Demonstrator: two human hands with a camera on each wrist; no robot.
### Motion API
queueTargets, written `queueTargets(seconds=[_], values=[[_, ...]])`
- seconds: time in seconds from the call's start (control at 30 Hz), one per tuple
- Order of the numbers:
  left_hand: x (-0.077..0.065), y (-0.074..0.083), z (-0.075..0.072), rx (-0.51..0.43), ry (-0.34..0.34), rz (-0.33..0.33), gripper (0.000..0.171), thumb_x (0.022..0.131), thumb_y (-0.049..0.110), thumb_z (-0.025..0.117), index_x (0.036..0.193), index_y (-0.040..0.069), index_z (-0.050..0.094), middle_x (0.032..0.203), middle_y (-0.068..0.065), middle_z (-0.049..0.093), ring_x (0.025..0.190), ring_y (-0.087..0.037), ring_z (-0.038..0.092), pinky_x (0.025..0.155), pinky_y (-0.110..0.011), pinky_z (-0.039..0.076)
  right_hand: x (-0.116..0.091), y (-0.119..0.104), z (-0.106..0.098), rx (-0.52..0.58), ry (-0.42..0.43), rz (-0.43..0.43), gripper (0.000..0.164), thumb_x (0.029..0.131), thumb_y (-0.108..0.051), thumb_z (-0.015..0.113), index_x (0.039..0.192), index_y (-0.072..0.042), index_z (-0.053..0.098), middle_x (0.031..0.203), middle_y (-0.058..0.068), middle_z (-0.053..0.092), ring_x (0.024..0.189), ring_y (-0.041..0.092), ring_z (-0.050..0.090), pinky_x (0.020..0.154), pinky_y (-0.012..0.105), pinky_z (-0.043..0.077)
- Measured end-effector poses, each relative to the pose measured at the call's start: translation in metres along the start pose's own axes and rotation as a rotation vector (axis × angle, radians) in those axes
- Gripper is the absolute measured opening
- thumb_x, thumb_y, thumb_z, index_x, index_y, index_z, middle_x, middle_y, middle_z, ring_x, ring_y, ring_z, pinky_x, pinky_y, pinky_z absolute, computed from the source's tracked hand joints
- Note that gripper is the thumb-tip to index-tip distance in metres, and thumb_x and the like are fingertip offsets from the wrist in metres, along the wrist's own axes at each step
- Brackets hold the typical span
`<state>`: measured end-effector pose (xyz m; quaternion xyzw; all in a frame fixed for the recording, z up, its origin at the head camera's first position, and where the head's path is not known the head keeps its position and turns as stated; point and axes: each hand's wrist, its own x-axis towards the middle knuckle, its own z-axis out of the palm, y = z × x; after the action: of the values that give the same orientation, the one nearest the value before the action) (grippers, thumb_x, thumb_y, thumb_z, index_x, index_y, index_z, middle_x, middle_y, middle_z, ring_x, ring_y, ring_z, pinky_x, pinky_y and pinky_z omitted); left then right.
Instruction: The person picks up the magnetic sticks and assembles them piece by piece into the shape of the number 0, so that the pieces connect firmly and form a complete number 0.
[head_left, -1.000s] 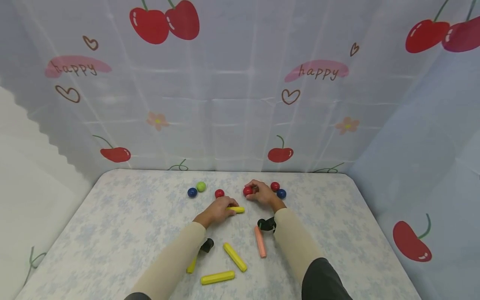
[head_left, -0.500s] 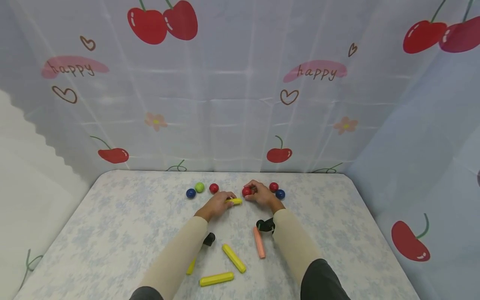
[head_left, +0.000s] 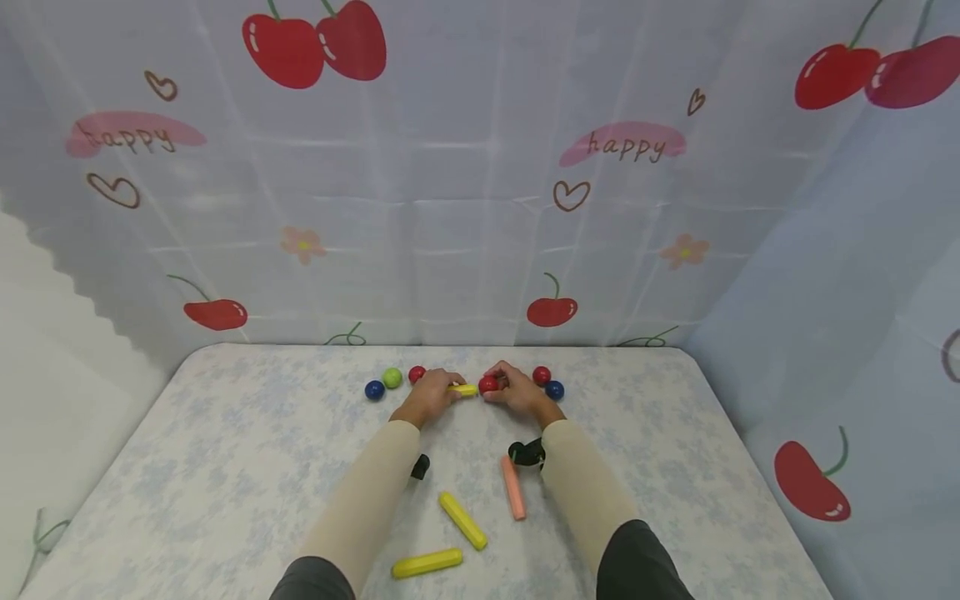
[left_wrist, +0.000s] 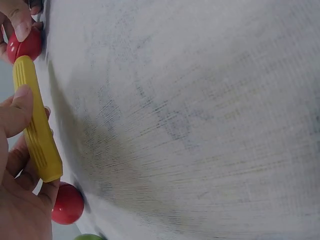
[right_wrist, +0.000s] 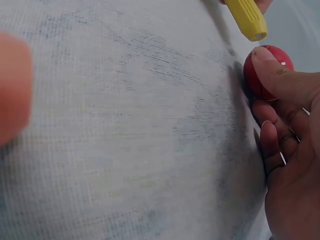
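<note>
Yellow ridged stick point(left_wrist: 40, 135), pinched by left grip point(head_left: 430, 395), seems just beside glossy ball point(head_left: 487, 384) pinched by right grip point(head_left: 520, 392).

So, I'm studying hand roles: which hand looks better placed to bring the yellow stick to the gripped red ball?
Probably the left hand: it pinches the yellow stick, whose free end points toward the red ball. The right hand grips that ball, so it seems suited to steadying.

Right wrist view: yellow stick point(right_wrist: 246, 19) cropped by top edge — pink stick point(right_wrist: 12, 90) (left edge) blurred.
</note>
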<state>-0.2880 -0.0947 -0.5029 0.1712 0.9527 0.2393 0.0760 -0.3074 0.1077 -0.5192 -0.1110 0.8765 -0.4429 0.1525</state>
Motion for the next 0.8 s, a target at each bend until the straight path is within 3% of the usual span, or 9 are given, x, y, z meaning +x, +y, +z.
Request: queueTargets(seconds=[0.4,0.6,0.8], values=[[0.0,-0.003,-0.002,-0.007,-0.02,-0.066,0.023,0.092,0.011,0.064,0.115,0.009,0.068,0.11,-0.008,0.064,0.11,-0.027,0.055,0.1,-0.043,0.04,0.003,-0.002,0.01,0.011,-0.016,-0.023,0.027,0.091,-0.017,0.068,0.114,-0.011,0.055,0.105,0.006,0.06,0.096,0.02,0.055,0.091,0.04,0.043],[-0.001,-0.002,-0.006,-0.003,-0.013,-0.036,0.029,0.094,0.014,0.063,0.122,0.01,0.064,0.109,-0.01,0.063,0.108,-0.028,0.054,0.096,-0.043,0.042,0.004,0.0,0.01,0.002,-0.012,-0.014,0.027,0.091,-0.016,0.068,0.114,-0.012,0.055,0.104,0.006,0.06,0.095,0.019,0.055,0.09,0.04,0.044],[-0.014,0.004,-0.027,0.04,0.013,0.069,0.033,0.094,0.021,0.063,0.125,0.011,0.06,0.111,-0.012,0.059,0.107,-0.029,0.051,0.092,-0.046,0.04,0.001,0.003,0.0,0.019,0.006,0.005,0.029,0.091,-0.015,0.068,0.116,-0.013,0.055,0.106,0.006,0.059,0.096,0.02,0.054,0.088,0.039,0.043]])
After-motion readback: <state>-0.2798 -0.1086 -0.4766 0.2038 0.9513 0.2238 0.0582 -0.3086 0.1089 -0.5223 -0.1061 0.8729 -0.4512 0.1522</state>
